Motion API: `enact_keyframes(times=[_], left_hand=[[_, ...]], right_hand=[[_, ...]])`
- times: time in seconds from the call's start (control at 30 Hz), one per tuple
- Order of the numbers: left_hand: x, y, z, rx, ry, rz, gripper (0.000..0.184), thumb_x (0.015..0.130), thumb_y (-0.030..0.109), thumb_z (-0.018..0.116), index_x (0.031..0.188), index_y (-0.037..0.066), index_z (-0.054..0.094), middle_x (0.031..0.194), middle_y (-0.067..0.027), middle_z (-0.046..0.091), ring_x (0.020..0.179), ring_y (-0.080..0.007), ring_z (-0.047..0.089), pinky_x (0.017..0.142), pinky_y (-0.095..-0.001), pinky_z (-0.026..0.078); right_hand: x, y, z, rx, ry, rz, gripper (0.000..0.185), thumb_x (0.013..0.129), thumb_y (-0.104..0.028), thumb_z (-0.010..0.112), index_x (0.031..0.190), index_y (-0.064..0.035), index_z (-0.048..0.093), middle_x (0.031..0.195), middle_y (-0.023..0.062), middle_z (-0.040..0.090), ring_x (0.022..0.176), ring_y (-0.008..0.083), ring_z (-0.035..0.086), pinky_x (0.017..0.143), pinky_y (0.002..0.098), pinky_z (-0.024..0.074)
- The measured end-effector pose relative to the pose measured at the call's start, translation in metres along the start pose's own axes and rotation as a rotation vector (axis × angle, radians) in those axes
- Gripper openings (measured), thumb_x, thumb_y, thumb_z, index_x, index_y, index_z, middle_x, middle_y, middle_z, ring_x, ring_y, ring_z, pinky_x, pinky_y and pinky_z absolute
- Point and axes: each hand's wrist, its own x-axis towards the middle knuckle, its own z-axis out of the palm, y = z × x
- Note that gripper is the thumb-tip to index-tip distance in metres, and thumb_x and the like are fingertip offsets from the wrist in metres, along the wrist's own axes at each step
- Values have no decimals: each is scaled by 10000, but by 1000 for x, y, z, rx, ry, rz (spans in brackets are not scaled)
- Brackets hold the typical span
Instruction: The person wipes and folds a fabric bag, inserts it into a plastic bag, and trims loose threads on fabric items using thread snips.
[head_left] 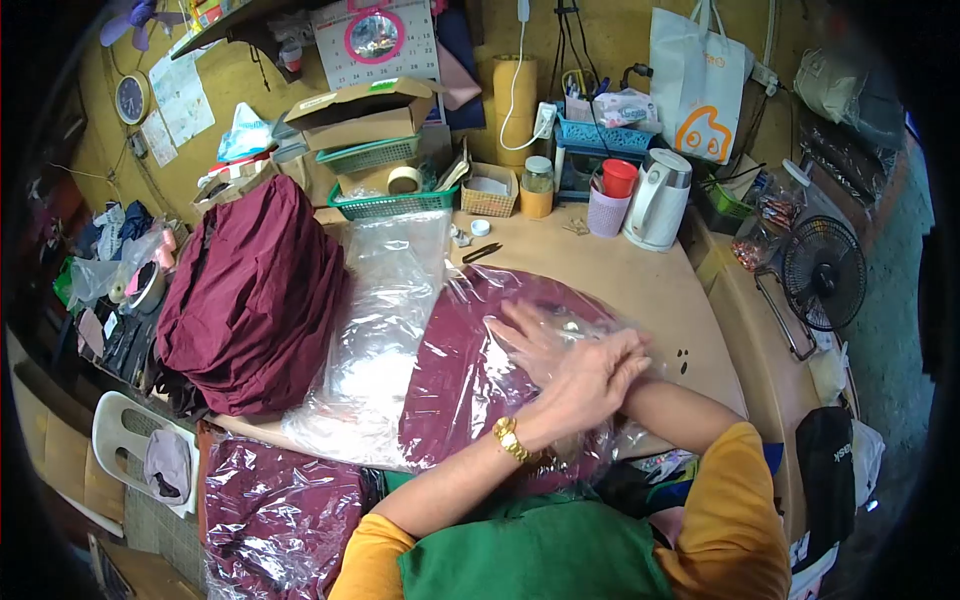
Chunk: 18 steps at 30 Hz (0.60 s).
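A maroon folded cloth (460,370) lies on the table in a clear plastic bag (590,440) directly in front of me. My forearms cross over it. My right hand (530,340) is stretched flat on the cloth with its fingers apart, seemingly under the clear film. Above it, my left hand (600,370), with a gold watch at the wrist, has its fingers closed at the bag's right side, pinching what looks like the film. To the left, a stack of clear plastic bags (385,310) touches the wrapped cloth.
A large maroon cloth pile (250,300) stands at the left. Below it sit more wrapped maroon pieces (285,510). Black thread snips (482,253) lie behind the bag. A white kettle (660,200), a purple cup (608,212) and green baskets (395,205) line the back. A fan (823,275) stands right.
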Motion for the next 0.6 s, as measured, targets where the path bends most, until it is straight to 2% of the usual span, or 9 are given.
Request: enact_keyframes(times=[0.07, 0.13, 0.2, 0.27, 0.33, 0.4, 0.43, 0.53, 0.6], left_hand=[[-5, 2, 0, -74, 50, 90, 108, 897, 97, 619, 934, 3, 580, 878, -201, 659, 838, -386, 635, 757, -458, 481], [-16, 11, -13, 20, -3, 230, 100, 905, 98, 610, 955, 13, 592, 986, -207, 671, 930, -383, 631, 818, -463, 473], [-36, 12, -38, 203, 174, 210, 212, 902, 38, 572, 1111, 16, 604, 1264, -215, 598, 1176, -371, 567, 969, -452, 445], [-60, -12, -71, 502, 192, -32, 334, 937, 113, 544, 1261, 33, 548, 1358, -201, 554, 1302, -390, 476, 1093, -480, 330], [-94, -52, -82, 821, 157, -282, 493, 988, 275, 500, 1440, 93, 423, 1516, -203, 387, 1441, -409, 292, 1154, -603, 174], [-124, -91, -78, 933, 84, -383, 597, 983, 395, 501, 1470, 68, 396, 1535, -210, 354, 1431, -405, 309, 1130, -663, 147], [-133, -104, -75, 954, 53, -378, 622, 980, 418, 498, 1483, 71, 382, 1539, -209, 349, 1436, -401, 301, 1124, -677, 136], [-139, -110, -69, 973, 6, -351, 648, 978, 455, 478, 1495, 78, 370, 1546, -199, 344, 1455, -382, 276, 1121, -697, 107], [-139, -105, -71, 985, -16, -312, 638, 964, 417, 519, 1484, 74, 380, 1544, -189, 349, 1433, -396, 303, 1110, -701, 137]], right_hand=[[25, 15, 19, 531, -88, 35, 425, 902, -103, 599, 1314, -30, 526, 1281, 205, 538, 1229, 353, 487, 1078, 419, 399], [36, 17, 19, 402, -294, 261, 289, 892, -147, 611, 1154, -26, 627, 1117, 157, 568, 1108, 332, 520, 967, 427, 446], [33, 31, 47, 305, -68, 192, 204, 872, -154, 596, 1030, -41, 657, 1044, 151, 528, 994, 350, 517, 880, 443, 447], [36, 45, 55, 216, -146, 15, 213, 849, -139, 608, 1024, -25, 648, 1026, 146, 531, 1009, 347, 521, 879, 445, 446], [45, 33, 56, 216, -96, 103, 226, 843, -151, 600, 1027, -27, 637, 1087, 145, 553, 1061, 348, 523, 924, 463, 427], [54, 39, 81, 71, 26, -162, 310, 867, -254, 599, 1064, -16, 627, 1235, 173, 560, 1205, 355, 488, 1031, 509, 367], [62, 37, 92, -53, -257, -7, 590, 873, -436, 624, 1346, -100, 522, 1491, 211, 393, 1420, 399, 292, 1144, 590, 235], [85, 26, 90, 154, -491, 309, 792, 895, -666, 498, 1528, -225, 321, 1615, 203, 159, 1480, 438, 122, 1163, 650, 109], [99, 32, 90, 172, -594, 299, 882, 864, -792, 394, 1572, -315, 174, 1641, 179, 25, 1486, 464, 22, 1147, 682, 72]])
